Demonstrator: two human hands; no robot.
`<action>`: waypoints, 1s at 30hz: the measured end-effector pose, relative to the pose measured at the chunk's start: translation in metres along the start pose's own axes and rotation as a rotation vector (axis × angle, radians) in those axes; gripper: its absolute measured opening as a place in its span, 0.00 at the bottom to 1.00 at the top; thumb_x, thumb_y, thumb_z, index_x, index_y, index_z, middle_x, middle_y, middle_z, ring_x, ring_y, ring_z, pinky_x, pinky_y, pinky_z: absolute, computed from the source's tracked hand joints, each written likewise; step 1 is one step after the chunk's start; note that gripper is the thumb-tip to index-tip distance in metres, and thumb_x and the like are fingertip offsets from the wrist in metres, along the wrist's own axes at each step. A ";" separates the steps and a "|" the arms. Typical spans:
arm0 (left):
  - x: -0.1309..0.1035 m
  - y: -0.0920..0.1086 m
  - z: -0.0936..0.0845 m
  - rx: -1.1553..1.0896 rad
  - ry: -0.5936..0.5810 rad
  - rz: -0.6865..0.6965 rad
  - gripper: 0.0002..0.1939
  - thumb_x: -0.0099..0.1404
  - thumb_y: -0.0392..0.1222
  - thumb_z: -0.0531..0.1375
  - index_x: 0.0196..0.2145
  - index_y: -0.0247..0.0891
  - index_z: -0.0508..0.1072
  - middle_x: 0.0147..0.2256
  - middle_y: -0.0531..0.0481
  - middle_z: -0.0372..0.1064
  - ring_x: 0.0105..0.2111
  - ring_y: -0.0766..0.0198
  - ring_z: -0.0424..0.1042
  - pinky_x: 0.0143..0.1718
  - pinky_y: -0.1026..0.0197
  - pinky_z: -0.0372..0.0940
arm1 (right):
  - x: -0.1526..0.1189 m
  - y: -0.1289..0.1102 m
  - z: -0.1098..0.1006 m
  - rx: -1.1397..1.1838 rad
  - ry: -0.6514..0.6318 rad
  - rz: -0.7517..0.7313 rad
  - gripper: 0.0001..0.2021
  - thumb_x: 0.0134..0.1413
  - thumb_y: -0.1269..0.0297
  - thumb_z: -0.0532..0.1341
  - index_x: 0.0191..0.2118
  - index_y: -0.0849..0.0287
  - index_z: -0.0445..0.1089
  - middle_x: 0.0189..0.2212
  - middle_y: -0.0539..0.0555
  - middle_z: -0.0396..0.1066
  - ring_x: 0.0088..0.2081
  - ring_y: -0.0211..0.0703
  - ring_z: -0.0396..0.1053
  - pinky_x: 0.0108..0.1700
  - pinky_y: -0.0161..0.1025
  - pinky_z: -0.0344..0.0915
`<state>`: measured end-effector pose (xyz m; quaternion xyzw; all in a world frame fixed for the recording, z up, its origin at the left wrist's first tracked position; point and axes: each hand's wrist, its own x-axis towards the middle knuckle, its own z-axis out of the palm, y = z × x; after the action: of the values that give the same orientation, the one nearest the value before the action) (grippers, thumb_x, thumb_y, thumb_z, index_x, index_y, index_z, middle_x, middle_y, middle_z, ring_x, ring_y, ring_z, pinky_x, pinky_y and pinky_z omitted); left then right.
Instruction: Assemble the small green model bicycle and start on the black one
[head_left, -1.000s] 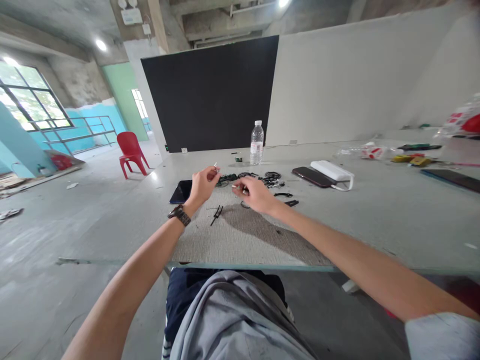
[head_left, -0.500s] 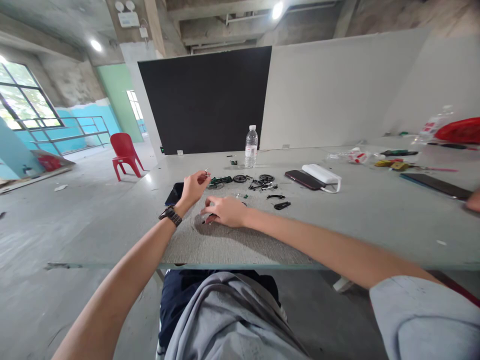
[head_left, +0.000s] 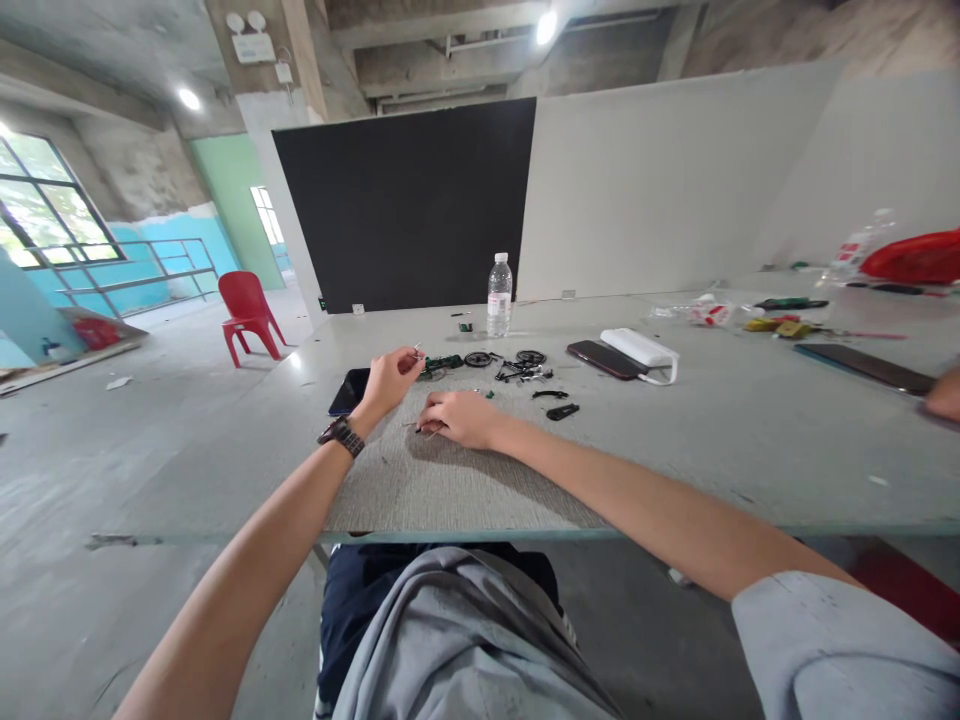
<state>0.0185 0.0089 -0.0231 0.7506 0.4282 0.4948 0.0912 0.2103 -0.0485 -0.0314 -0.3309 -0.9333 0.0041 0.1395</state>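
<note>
My left hand (head_left: 396, 377), with a dark watch (head_left: 341, 436) on the wrist, is raised over the table and pinches a small silvery part (head_left: 418, 351). Beside it, lower and to the right, my right hand (head_left: 452, 417) rests on the grey textured mat (head_left: 480, 490), its fingers closed around a thin dark piece too small to name. Just beyond the hands lie a green and black assembly (head_left: 444, 366), a black wheel (head_left: 478, 359) and a black frame with a wheel (head_left: 521, 368). Right of my right hand are a curved black part (head_left: 550, 394) and a flat black part (head_left: 562, 412).
A phone (head_left: 349, 391) lies left of my left hand. Behind the parts stands a water bottle (head_left: 499, 297). To the right are a dark phone (head_left: 606, 360), a white power bank (head_left: 640, 348) and another phone (head_left: 862, 368), with a person's hand (head_left: 945, 398) at the edge.
The fingers of my right hand, spread apart before, have closed together on the mat. My left hand still pinches the small part and has barely moved.
</note>
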 end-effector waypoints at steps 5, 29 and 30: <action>-0.001 0.001 0.002 -0.016 -0.059 -0.005 0.07 0.67 0.43 0.65 0.40 0.38 0.81 0.32 0.49 0.81 0.33 0.60 0.78 0.39 0.60 0.70 | -0.001 -0.002 0.002 0.025 0.003 -0.016 0.12 0.71 0.64 0.59 0.48 0.53 0.81 0.48 0.55 0.79 0.39 0.43 0.73 0.34 0.38 0.57; -0.005 0.009 0.002 0.043 -0.197 0.073 0.12 0.68 0.48 0.61 0.40 0.38 0.80 0.31 0.49 0.79 0.32 0.61 0.75 0.38 0.61 0.67 | -0.002 -0.009 -0.001 0.075 -0.024 0.020 0.13 0.71 0.65 0.58 0.49 0.55 0.80 0.51 0.57 0.78 0.43 0.46 0.74 0.35 0.38 0.61; -0.005 0.010 0.002 0.039 -0.203 0.073 0.12 0.68 0.48 0.62 0.40 0.38 0.80 0.31 0.49 0.79 0.32 0.60 0.75 0.38 0.61 0.67 | -0.002 -0.009 -0.002 0.074 -0.026 0.023 0.13 0.71 0.65 0.58 0.49 0.55 0.80 0.51 0.57 0.78 0.43 0.46 0.74 0.35 0.38 0.60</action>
<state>0.0246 0.0000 -0.0219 0.8136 0.3987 0.4107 0.1017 0.2069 -0.0572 -0.0293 -0.3361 -0.9304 0.0448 0.1394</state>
